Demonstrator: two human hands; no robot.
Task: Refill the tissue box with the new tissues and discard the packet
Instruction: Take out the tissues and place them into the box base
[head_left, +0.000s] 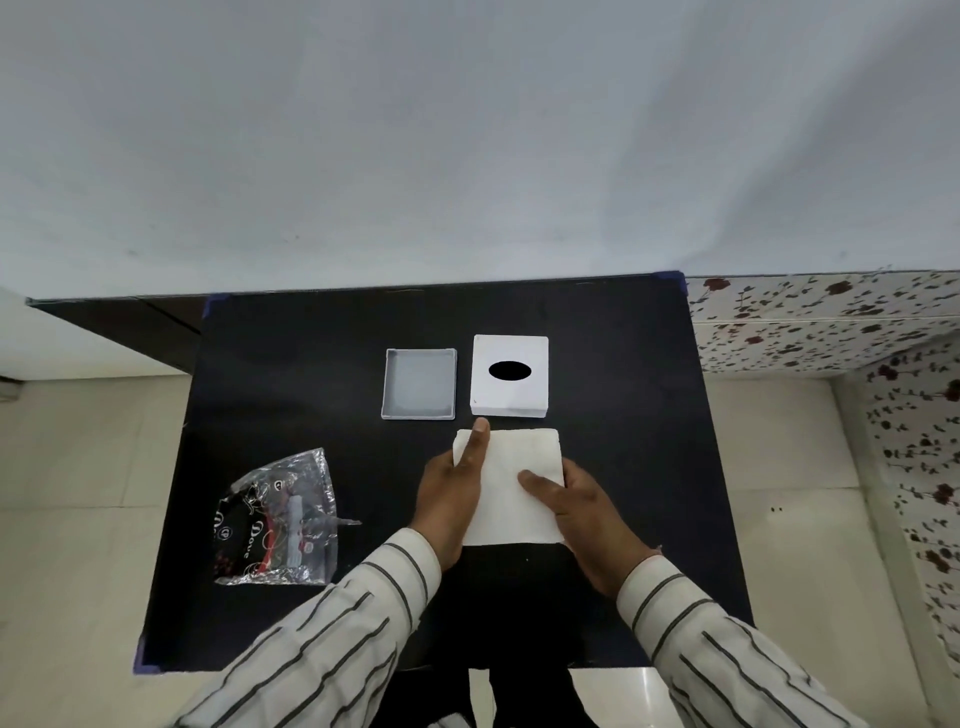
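A stack of white tissues lies flat on the black table, in the middle of it and a little toward the near edge. Both hands are on it, one at each long side.

The left hand presses against the stack's left side, palm turned inward. Its fingers are mostly straight and close together, with the forefinger stretched forward along the top left of the stack so that its tip reaches the far left corner, just short of the box lid. The hand is not curled around anything; it lies flat against the tissues.

The right hand flanks the right side. Its thumb lies across the top of the stack, pointing toward the middle, while the other fingers go down along the right edge and are hidden behind the tissues. So it pinches the stack loosely between thumb and fingers; how tight the hold is cannot be told. Both wrists wear striped sleeves.

Just beyond the tissues, toward the far edge, stands the white box lid with a dark oval opening on top. Just left of it, close but apart, sits the grey box tray, open side up and with nothing inside.

The crumpled clear packet, printed in black and red, lies well apart near the table's left edge, toward the near left corner.
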